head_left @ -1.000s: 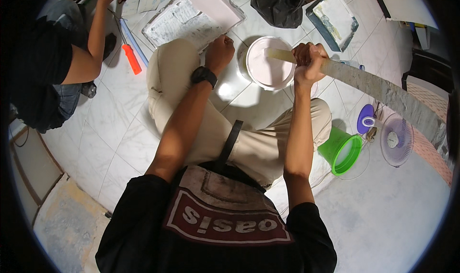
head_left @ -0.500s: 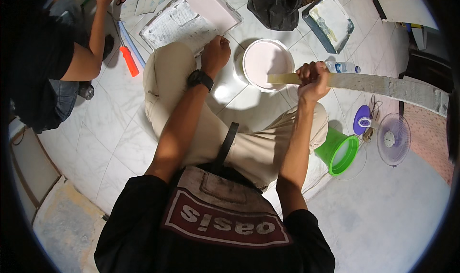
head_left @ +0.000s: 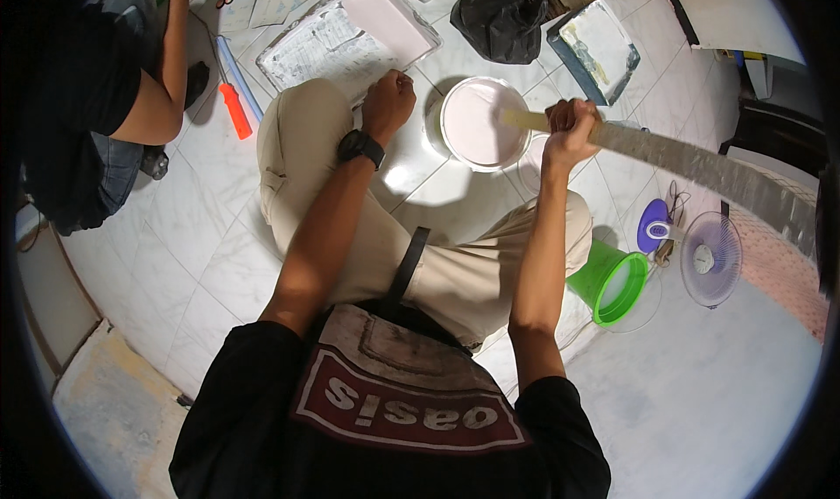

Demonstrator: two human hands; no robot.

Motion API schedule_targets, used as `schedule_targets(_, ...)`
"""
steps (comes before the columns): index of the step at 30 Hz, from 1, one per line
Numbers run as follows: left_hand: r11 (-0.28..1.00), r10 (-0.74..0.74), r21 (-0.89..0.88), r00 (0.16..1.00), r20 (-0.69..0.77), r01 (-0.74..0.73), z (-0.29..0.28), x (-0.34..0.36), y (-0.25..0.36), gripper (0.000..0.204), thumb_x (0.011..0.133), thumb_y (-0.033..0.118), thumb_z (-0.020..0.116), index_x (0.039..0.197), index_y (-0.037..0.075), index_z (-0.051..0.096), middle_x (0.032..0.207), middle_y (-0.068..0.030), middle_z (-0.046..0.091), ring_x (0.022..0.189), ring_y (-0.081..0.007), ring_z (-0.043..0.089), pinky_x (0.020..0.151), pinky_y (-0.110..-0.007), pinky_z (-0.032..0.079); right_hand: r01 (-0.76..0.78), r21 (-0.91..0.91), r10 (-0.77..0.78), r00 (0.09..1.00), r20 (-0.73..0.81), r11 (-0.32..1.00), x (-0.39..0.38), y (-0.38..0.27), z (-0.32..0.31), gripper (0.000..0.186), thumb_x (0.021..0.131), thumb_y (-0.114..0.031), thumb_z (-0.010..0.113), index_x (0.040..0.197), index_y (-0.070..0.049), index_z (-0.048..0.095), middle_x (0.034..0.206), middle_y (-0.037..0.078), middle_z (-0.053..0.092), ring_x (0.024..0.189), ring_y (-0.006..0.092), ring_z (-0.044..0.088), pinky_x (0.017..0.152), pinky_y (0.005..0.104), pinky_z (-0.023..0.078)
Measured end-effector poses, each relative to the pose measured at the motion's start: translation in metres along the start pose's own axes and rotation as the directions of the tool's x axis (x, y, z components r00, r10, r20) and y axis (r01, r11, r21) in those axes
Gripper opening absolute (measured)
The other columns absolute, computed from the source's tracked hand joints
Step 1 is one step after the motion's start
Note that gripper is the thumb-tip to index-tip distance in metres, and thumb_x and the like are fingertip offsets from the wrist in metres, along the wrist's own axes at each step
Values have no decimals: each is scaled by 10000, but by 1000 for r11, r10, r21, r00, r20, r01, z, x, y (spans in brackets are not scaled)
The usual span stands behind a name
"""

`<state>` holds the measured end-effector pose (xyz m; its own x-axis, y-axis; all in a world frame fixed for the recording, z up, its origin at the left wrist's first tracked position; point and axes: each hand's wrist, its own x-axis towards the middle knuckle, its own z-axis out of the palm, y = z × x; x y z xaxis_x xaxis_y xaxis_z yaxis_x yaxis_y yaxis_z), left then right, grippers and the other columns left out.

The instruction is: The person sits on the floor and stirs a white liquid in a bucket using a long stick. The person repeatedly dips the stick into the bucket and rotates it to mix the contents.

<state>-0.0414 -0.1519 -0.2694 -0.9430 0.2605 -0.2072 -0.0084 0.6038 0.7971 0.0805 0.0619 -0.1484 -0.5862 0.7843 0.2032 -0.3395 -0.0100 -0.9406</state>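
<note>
Pink paint bucket [head_left: 484,122] between hands, stick [head_left: 691,162] gripped

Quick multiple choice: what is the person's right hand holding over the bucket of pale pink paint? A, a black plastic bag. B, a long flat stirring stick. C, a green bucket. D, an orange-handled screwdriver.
B: the right hand grips a long flat stirring stick whose paint-coated end reaches over the bucket of pale pink paint, while the left hand rests as a fist on the knee beside it.
</note>
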Motion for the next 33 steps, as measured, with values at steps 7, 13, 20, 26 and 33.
schedule_targets(7, 1000, -19, 9, 999, 30, 19, -5, 1, 0, 276, 932, 270, 538, 1003, 47, 684, 958, -190, 712, 942, -389, 671, 845, -453, 514, -90, -131, 99, 993, 61, 987, -59, -15, 10, 339, 880, -145, 561, 605, -89, 371, 518, 11, 392, 449, 98, 320, 455, 270, 300)
schedule_targets(13, 999, 1, -43, 1000, 0, -1, -2, -2, 3, 264, 927, 259, 541, 997, 45, 678, 954, -179, 714, 931, -366, 680, 837, -440, 518, -81, 161, 90, 995, -51, 984, -26, 1, 37, 316, 872, -150, 544, 653, -112, 320, 518, 23, 337, 433, 131, 333, 472, 302, 380)
schedule_targets(20, 988, 110, -102, 992, -64, -116, 1, -9, 6, 222, 924, 256, 559, 946, 66, 670, 881, -173, 719, 831, -370, 690, 743, -468, 538, 62, 26, -63, 997, 33, 998, 14, 10, 16, 315, 874, -140, 534, 643, -111, 321, 505, 26, 340, 412, 130, 336, 455, 294, 392)
schedule_targets(26, 992, 59, -111, 997, -41, -63, -10, -12, 12, 212, 931, 234, 561, 957, 49, 662, 860, -160, 714, 823, -365, 685, 730, -462, 526, -85, 49, 81, 992, 92, 995, -18, -13, -11, 331, 888, -110, 523, 648, -134, 296, 509, -16, 287, 424, 97, 260, 440, 285, 260)
schedule_targets(33, 989, 79, -124, 996, -46, -84, -13, -20, 23, 197, 943, 206, 558, 963, 37, 657, 863, -156, 708, 834, -366, 676, 731, -449, 518, -177, 187, 177, 984, 15, 966, -44, -9, 11, 335, 889, -153, 560, 658, -134, 317, 524, 14, 333, 450, 122, 313, 494, 300, 376)
